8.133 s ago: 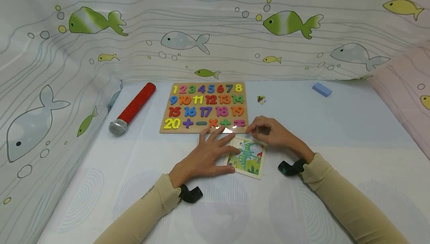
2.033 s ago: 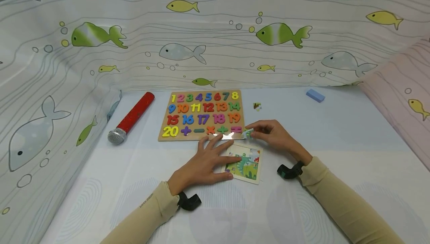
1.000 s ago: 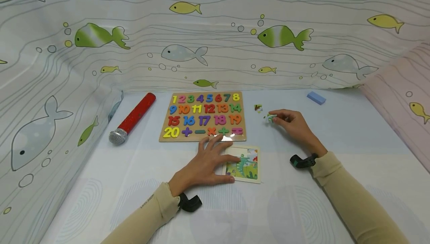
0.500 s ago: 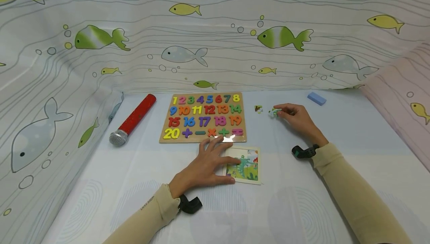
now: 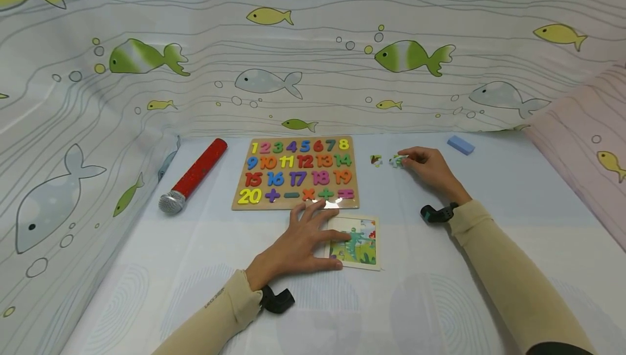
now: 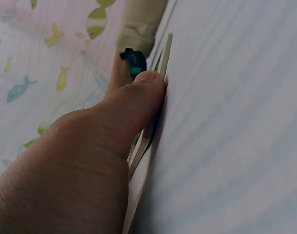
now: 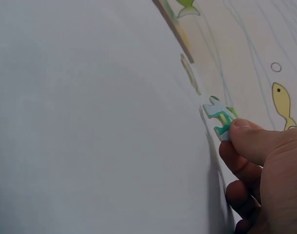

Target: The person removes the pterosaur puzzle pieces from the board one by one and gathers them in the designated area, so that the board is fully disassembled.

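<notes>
R fingers [image 7: 237,162] pinch puzzle pc [image 7: 219,118], most jutting past tips; L fingers [image 5: 332,234] spread on pic brd [image 5: 362,265].

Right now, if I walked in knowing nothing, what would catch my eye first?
Probably the colourful number puzzle board in the middle of the head view, with a red microphone lying to its left. Next, perhaps the right hand, which pinches a small jigsaw piece to the right of the board, and the left hand, fingers spread, which rests on a picture puzzle just in front of the board.
</notes>
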